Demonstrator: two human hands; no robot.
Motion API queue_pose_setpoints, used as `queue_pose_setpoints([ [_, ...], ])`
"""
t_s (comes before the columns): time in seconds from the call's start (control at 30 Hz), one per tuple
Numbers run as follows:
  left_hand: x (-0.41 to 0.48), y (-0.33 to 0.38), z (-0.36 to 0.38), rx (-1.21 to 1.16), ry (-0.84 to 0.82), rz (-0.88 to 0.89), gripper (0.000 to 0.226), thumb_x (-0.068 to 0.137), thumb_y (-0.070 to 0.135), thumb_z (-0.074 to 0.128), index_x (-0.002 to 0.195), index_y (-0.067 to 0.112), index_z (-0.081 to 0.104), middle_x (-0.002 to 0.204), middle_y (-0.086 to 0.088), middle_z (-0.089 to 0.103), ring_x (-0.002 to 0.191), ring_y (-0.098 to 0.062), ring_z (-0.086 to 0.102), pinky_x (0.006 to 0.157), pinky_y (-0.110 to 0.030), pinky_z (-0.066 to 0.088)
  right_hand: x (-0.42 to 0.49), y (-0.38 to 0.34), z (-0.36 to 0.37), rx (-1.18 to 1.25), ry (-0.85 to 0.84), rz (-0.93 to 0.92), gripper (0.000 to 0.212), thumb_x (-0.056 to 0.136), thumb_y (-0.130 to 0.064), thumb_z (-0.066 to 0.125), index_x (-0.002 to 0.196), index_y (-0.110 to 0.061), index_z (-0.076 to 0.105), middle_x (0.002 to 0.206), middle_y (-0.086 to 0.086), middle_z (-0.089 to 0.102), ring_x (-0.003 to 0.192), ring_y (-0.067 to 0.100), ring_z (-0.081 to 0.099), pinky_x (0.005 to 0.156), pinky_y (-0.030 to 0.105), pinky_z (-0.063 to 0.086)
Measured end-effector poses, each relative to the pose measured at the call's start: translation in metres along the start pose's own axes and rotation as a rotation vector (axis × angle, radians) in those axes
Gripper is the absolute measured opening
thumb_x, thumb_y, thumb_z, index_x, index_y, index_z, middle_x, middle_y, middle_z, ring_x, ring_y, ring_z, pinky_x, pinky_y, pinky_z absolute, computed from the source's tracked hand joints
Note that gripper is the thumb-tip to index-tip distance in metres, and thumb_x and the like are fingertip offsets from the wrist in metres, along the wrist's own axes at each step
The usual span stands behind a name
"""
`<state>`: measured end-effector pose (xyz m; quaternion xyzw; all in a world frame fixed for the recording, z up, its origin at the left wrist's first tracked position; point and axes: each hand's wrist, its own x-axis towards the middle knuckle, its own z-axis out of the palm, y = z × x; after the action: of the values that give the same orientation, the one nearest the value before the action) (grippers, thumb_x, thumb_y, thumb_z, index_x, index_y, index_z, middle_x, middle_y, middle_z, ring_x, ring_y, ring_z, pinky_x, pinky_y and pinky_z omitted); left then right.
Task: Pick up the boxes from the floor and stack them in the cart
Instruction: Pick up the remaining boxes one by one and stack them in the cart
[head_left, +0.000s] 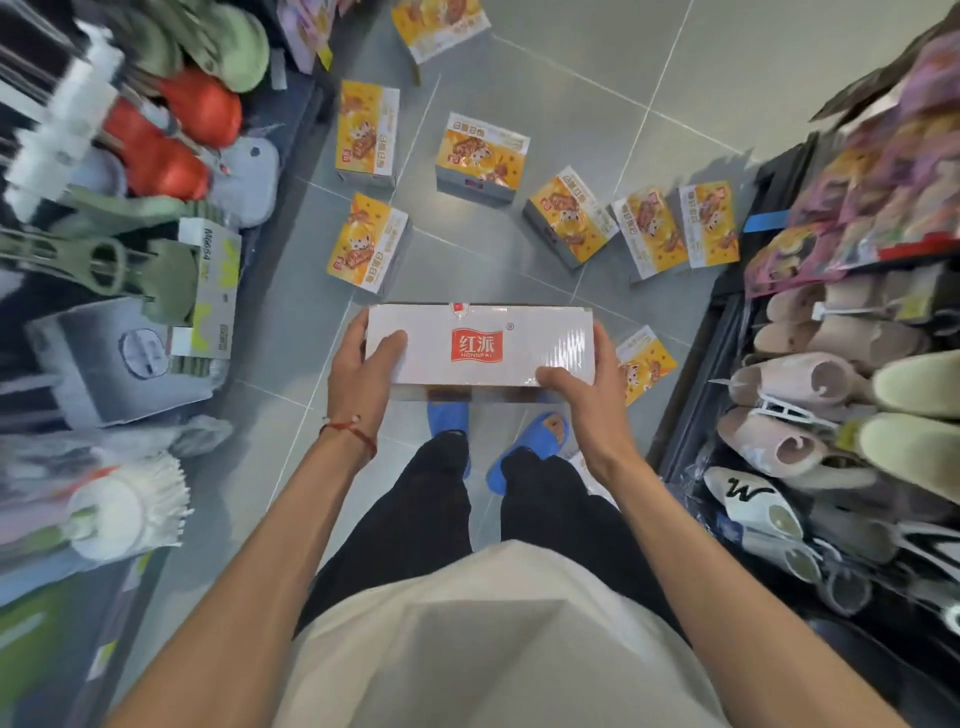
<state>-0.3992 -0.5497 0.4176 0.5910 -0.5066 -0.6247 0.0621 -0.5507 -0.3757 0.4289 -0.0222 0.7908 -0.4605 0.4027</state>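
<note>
A white box (478, 345) with a red logo is gripped at its two ends by the left hand (363, 358) and the right hand (582, 384), thumbs laid over its top face, and is held clear of the floor (675, 78). The box is best kept level and set down flat and square; the cart is not seen. Several yellow boxes (480, 156) are scattered on the grey tiles, between shelves of slippers (831, 389) and housewares (156, 156).
</note>
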Motion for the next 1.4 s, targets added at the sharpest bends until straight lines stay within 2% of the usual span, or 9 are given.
queue_pose_setpoints([
  [0.17,-0.036,0.011,-0.022,-0.041,0.106,0.131,0.032,0.1,0.033,0.058,0.131,0.025,0.058,0.12,0.001,0.068,0.104,-0.01,0.065,0.074,-0.011,0.05,-0.026,-0.026,0.008,0.054,-0.088,-0.071,0.054,0.097,-0.018,0.07,0.147,-0.022,0.05,0.132,-0.003,0.067,0.109,0.0,0.067,0.073,0.005,0.05],
  [0.3,-0.066,0.008,-0.03,-0.128,0.218,0.156,0.025,0.101,0.029,0.057,0.124,0.037,0.06,0.111,0.012,0.067,0.099,-0.005,0.063,0.069,-0.005,0.046,-0.037,-0.04,0.01,0.061,-0.188,-0.134,0.041,0.102,-0.024,0.065,0.141,-0.024,0.053,0.121,-0.015,0.068,0.094,-0.015,0.067,0.069,0.002,0.049],
  [0.37,-0.081,0.001,-0.032,-0.185,0.304,0.152,0.026,0.101,0.028,0.058,0.117,0.049,0.058,0.109,0.018,0.066,0.1,-0.002,0.061,0.075,-0.006,0.045,-0.039,-0.042,0.011,0.04,-0.217,-0.158,0.043,0.101,-0.028,0.066,0.142,-0.029,0.052,0.122,-0.017,0.067,0.097,-0.017,0.065,0.071,0.001,0.048],
  [0.5,-0.112,-0.024,-0.032,-0.29,0.473,0.118,0.046,0.101,0.031,0.056,0.146,0.027,0.049,0.134,0.001,0.062,0.118,-0.014,0.059,0.097,-0.024,0.047,-0.039,-0.042,0.019,-0.027,-0.288,-0.192,0.048,0.103,-0.035,0.063,0.148,-0.026,0.052,0.127,-0.009,0.07,0.107,-0.002,0.069,0.085,0.012,0.057],
  [0.7,-0.171,-0.057,-0.017,-0.473,0.736,0.04,0.034,0.104,0.019,0.05,0.137,0.029,0.052,0.125,0.005,0.06,0.105,-0.006,0.058,0.081,-0.01,0.045,-0.052,-0.04,0.023,-0.183,-0.502,-0.248,0.045,0.103,-0.044,0.059,0.147,-0.034,0.052,0.13,-0.01,0.07,0.117,0.009,0.068,0.101,0.033,0.056],
  [0.8,-0.196,-0.079,-0.013,-0.566,0.833,-0.015,0.036,0.104,0.015,0.049,0.139,0.022,0.052,0.116,0.004,0.06,0.094,-0.005,0.057,0.071,-0.008,0.047,-0.065,-0.036,0.026,-0.253,-0.629,-0.284,0.045,0.103,-0.042,0.061,0.147,-0.033,0.053,0.131,-0.011,0.07,0.117,0.007,0.068,0.094,0.02,0.056],
  [0.9,-0.222,-0.099,-0.013,-0.654,0.933,-0.049,0.043,0.103,0.016,0.051,0.146,0.019,0.048,0.126,0.001,0.058,0.104,-0.01,0.055,0.089,-0.021,0.047,-0.084,-0.031,0.035,-0.304,-0.722,-0.337,0.044,0.103,-0.035,0.063,0.145,-0.029,0.055,0.13,-0.01,0.07,0.115,0.001,0.066,0.085,0.007,0.051],
  [1.2,-0.315,-0.172,-0.019,-0.79,1.152,-0.114,0.042,0.104,0.022,0.049,0.146,0.022,0.046,0.126,0.0,0.056,0.104,-0.013,0.055,0.077,-0.013,0.046,-0.166,0.002,0.072,-0.444,-1.005,-0.424,0.041,0.1,-0.025,0.068,0.141,-0.022,0.059,0.126,-0.007,0.072,0.113,0.004,0.068,0.09,0.013,0.054],
  [1.4,-0.398,-0.246,-0.035,-0.886,1.289,-0.15,0.056,0.084,0.046,0.051,0.137,0.031,0.052,0.129,-0.004,0.061,0.116,-0.024,0.059,0.102,-0.038,0.049,-0.255,0.058,0.098,-0.555,-1.139,-0.465,0.04,0.099,-0.033,0.069,0.138,-0.034,0.059,0.119,-0.02,0.072,0.109,-0.004,0.067,0.093,0.017,0.052],
])
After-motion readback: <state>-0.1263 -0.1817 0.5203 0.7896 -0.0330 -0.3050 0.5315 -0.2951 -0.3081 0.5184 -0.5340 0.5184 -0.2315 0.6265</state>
